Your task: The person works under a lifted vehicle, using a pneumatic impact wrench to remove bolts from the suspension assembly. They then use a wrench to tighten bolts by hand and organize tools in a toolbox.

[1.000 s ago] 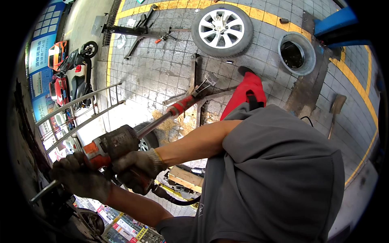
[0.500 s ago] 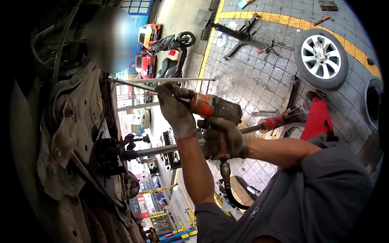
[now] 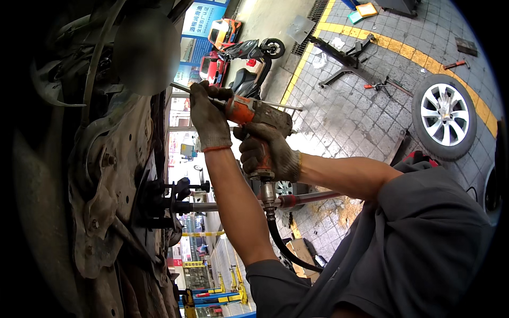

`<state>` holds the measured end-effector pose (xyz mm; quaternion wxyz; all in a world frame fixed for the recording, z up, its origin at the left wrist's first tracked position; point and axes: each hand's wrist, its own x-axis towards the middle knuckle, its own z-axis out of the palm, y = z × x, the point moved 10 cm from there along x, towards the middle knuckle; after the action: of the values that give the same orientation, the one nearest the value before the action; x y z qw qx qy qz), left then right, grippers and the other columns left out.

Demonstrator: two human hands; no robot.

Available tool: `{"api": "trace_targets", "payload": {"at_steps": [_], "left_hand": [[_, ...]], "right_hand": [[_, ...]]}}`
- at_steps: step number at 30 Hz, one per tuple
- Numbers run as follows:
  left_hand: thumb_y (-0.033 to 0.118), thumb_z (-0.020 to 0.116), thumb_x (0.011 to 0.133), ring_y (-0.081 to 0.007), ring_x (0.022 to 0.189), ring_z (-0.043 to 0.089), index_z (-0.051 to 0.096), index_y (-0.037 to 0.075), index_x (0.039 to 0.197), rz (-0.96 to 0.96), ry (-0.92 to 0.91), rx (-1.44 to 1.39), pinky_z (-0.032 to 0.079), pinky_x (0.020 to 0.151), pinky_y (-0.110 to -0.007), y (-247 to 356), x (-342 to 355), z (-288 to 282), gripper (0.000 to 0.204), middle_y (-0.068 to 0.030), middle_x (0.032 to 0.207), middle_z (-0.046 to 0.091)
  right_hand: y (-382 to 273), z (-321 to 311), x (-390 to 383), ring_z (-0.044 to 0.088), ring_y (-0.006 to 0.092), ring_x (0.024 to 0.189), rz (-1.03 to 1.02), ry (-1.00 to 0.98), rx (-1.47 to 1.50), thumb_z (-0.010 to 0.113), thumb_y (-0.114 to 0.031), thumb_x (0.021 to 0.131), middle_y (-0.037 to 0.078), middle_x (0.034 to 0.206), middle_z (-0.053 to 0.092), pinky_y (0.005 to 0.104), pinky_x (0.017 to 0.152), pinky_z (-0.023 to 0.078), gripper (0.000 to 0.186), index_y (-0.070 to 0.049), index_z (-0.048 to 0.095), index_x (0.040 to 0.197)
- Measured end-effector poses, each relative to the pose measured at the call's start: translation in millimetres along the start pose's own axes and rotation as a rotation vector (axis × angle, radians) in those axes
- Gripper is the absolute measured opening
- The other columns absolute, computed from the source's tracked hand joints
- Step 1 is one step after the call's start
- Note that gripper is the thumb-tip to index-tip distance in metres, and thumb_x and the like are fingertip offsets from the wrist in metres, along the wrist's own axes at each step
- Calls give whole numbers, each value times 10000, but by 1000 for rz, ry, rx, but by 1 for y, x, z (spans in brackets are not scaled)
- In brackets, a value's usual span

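Note:
An orange and dark grey air impact wrench [image 3: 260, 115] is held in front of me, its nose pointing up to the left. My right hand [image 3: 271, 151], in a dirty knit glove, is closed around its grip. A long extension bar [image 3: 181, 87] runs from the nose toward the car's underside. My left hand [image 3: 209, 116], gloved too, is closed around this bar just ahead of the wrench. The bar's far end is lost in a blurred patch. A black air hose [image 3: 281, 244] hangs from a metal coupling [image 3: 268, 195] under the grip.
The car's rusty underbody [image 3: 114, 180] fills the left side. A metal support pole [image 3: 313, 198] reaches from a black bracket [image 3: 159, 204] behind my arms. An alloy wheel [image 3: 445, 114], a floor jack [image 3: 347, 61] and a hammer [image 3: 456, 64] lie on the tiles. A motorcycle [image 3: 249, 74] stands beyond.
Both hands and the wrench have shifted left and slightly up in the view, closer to the underbody. The wheel and floor things appear farther right. Both grips stay the same.

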<state>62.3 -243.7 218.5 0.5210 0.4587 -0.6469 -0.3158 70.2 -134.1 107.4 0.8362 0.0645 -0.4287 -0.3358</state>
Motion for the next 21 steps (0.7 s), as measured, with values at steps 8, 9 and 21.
{"api": "trace_targets", "payload": {"at_steps": [8, 9, 21], "left_hand": [[646, 499, 984, -294, 1085, 649, 572, 16, 1237, 118, -155, 49, 522, 972, -435, 38, 22, -15, 683, -148, 1132, 667], [661, 494, 977, -292, 1095, 643, 572, 23, 1234, 106, -170, 25, 523, 971, -439, 41, 23, -12, 692, -147, 1142, 665], [651, 479, 988, -302, 1104, 641, 597, 79, 1178, 191, -221, 59, 538, 954, -465, 58, 59, 0, 615, -145, 1187, 662]], "right_hand": [[12, 22, 50, 474, 93, 511, 9, -91, -105, 544, -336, 1021, -78, 614, 490, 291, 516, 450, 195, -148, 587, 998], [11, 25, 52, 465, 89, 505, -25, -47, -142, 555, -334, 1015, -80, 597, 474, 284, 518, 436, 208, -132, 599, 1033], [-24, 47, 80, 418, 65, 498, -46, -73, -288, 582, -313, 1006, -88, 579, 431, 271, 516, 407, 212, -124, 607, 1099]]}}
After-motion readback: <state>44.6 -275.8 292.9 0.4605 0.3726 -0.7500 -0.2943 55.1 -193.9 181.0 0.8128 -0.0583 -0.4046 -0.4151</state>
